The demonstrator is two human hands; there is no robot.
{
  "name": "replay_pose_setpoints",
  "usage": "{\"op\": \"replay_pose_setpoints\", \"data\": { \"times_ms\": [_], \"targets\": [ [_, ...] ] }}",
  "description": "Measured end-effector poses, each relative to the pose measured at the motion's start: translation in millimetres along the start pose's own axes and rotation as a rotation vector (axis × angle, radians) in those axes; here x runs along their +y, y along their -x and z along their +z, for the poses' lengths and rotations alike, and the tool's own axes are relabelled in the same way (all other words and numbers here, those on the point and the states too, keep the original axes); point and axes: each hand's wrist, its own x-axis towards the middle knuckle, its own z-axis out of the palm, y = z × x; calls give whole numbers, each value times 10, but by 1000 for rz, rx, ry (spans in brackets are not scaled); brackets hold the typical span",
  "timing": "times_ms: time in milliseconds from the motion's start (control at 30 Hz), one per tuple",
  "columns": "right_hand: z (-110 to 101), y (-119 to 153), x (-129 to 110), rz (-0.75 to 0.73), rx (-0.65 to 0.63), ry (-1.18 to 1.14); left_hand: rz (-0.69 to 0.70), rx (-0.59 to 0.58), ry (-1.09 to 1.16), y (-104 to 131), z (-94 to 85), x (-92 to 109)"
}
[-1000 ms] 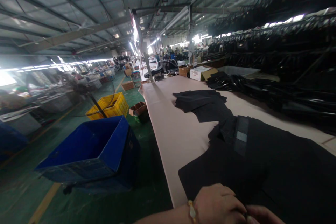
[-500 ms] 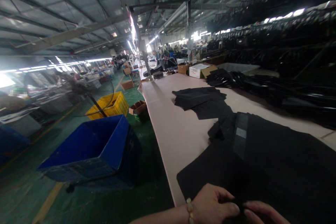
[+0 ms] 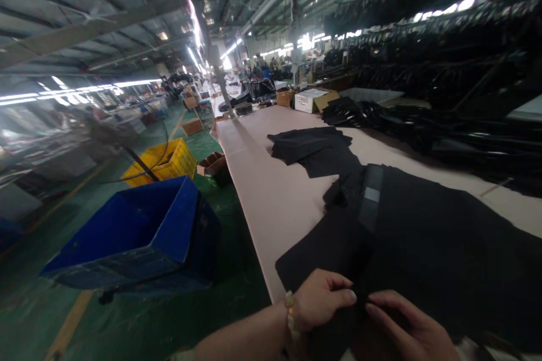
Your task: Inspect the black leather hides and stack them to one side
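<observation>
Pinches black cloth (image 3: 423,220) between thumb and finger of the left hand (image 3: 317,302), and likewise with the right hand (image 3: 412,321), fingertips close together but apart. Lies across the near part of the table (image 3: 249,169), with a pale label (image 3: 372,194) on top. Beyond, overlaps with dark cut pieces (image 3: 315,149). To the left on the floor, shows a blue bin (image 3: 105,265), inside too dark to tell; behind it, a yellow crate (image 3: 175,163) with something brown in it, beside an open carton (image 3: 212,163). Farther along the table, shows a white box (image 3: 305,101) next to a brown box (image 3: 285,97), contents hidden.
</observation>
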Motion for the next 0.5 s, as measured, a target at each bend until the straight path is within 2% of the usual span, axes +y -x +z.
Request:
{"op": "replay_pose_setpoints", "data": {
  "times_ms": [167,500],
  "targets": [
    [32,69,-19,-40,4,-2,-3,-44,67,41,-12,36],
    [115,85,44,-187,19,-110,-34,38,110,40,-53,-3]
  ]
}}
